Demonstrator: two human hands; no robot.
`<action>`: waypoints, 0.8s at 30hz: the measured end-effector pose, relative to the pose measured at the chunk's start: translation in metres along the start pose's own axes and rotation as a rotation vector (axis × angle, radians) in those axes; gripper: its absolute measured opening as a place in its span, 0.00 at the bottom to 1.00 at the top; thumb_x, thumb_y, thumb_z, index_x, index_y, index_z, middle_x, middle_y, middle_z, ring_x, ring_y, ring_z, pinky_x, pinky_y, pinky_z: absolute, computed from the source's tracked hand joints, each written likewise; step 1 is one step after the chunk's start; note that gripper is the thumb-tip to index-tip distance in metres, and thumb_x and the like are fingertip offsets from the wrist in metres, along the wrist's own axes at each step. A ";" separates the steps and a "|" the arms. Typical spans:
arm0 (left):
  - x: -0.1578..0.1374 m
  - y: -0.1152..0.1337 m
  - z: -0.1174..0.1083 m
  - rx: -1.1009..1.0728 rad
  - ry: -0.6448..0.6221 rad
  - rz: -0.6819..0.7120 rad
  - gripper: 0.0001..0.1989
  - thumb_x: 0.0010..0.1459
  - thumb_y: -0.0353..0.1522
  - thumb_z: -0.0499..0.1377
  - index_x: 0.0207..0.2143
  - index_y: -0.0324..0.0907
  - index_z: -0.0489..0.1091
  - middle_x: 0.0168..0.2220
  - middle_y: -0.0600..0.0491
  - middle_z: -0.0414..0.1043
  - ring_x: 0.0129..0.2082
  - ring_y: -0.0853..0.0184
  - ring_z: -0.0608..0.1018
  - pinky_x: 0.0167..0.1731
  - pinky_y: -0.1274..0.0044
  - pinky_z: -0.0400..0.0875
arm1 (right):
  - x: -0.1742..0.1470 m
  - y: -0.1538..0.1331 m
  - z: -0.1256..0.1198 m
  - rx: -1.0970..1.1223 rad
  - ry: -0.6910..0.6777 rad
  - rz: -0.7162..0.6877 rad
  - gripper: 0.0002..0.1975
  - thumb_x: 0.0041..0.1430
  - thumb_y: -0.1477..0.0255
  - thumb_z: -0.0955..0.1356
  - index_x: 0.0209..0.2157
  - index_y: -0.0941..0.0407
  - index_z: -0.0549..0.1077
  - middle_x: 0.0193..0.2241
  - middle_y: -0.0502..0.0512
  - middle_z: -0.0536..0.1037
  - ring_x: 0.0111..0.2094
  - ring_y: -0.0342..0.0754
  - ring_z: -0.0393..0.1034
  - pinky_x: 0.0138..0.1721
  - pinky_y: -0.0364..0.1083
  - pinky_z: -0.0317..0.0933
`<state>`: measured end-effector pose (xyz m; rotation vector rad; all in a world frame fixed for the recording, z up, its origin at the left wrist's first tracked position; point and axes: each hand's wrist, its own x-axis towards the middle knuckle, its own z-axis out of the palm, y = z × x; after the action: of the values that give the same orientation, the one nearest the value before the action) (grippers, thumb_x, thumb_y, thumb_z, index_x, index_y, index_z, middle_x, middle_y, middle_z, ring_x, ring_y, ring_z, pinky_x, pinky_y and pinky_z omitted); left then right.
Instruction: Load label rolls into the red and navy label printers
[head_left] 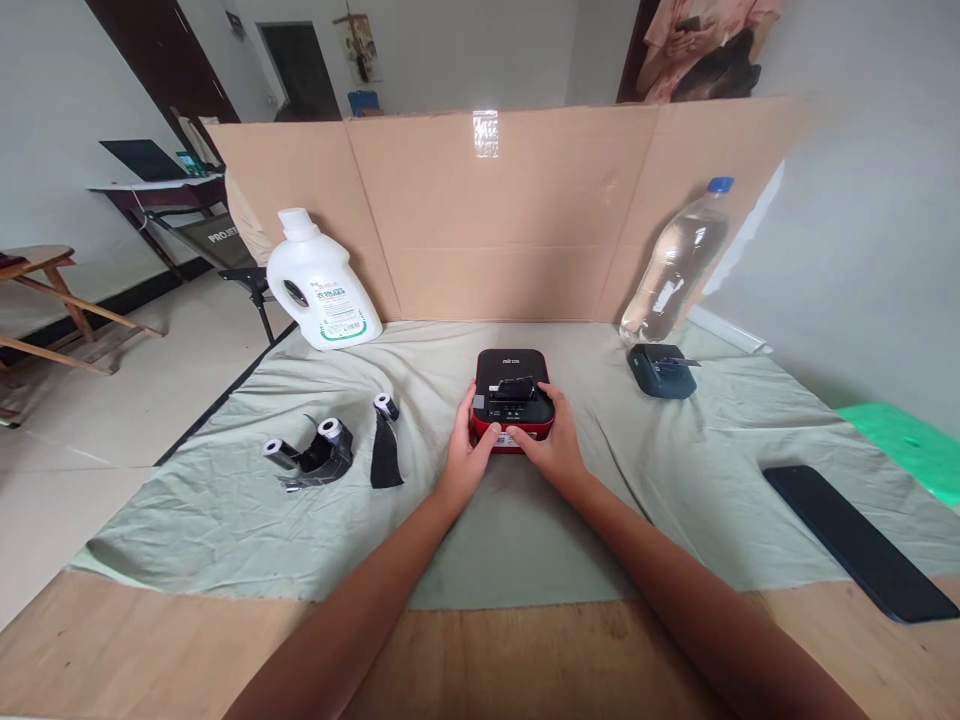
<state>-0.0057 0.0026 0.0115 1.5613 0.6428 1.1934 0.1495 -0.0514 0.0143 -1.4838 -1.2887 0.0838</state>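
Observation:
A black-and-red label printer (513,370) stands on the cloth in front of me, with a short black strip (516,388) sticking up from its top. My left hand (471,438) grips its left side, thumb on the front face. On the right side, my right hand (553,432) holds it the same way, so the thumbs almost meet. To the left lie two joined rolls of black ribbon (319,462) on pale cores. Beside them is another small roll (386,450) with its black ribbon trailing toward me.
A white detergent bottle (322,285) leans at back left against a cardboard panel (495,230). At back right are a clear plastic bottle (679,265) and a dark tape dispenser-like device (661,372). A dark phone (859,540) lies right. Behind the panel stands a person (701,45).

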 end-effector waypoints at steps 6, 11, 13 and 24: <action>0.000 0.001 -0.001 0.052 0.011 0.043 0.27 0.65 0.39 0.57 0.64 0.47 0.58 0.71 0.48 0.51 0.72 0.59 0.53 0.71 0.63 0.49 | -0.002 0.000 0.003 0.033 0.022 0.015 0.36 0.50 0.60 0.74 0.58 0.53 0.62 0.56 0.63 0.69 0.56 0.60 0.65 0.59 0.62 0.60; -0.001 0.001 0.003 -0.029 0.037 0.031 0.23 0.63 0.38 0.60 0.58 0.47 0.60 0.70 0.45 0.52 0.70 0.57 0.57 0.68 0.62 0.57 | -0.003 0.005 0.003 0.122 0.007 0.045 0.41 0.51 0.59 0.74 0.63 0.52 0.57 0.58 0.63 0.66 0.59 0.60 0.62 0.61 0.62 0.59; -0.001 0.001 0.002 -0.054 0.035 0.008 0.22 0.62 0.38 0.60 0.56 0.47 0.60 0.70 0.45 0.52 0.69 0.58 0.59 0.66 0.63 0.60 | -0.003 0.007 0.004 0.141 0.005 0.062 0.43 0.50 0.59 0.74 0.64 0.53 0.55 0.59 0.64 0.64 0.60 0.60 0.61 0.61 0.62 0.58; 0.010 -0.011 -0.010 0.050 0.052 -0.051 0.13 0.66 0.43 0.54 0.47 0.45 0.66 0.62 0.47 0.66 0.63 0.58 0.68 0.61 0.62 0.66 | 0.002 0.011 -0.001 0.256 -0.021 0.110 0.21 0.65 0.57 0.61 0.56 0.51 0.61 0.57 0.61 0.67 0.56 0.55 0.65 0.56 0.57 0.63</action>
<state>-0.0096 0.0188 0.0047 1.5509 0.7478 1.1911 0.1580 -0.0486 0.0078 -1.3348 -1.1647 0.3250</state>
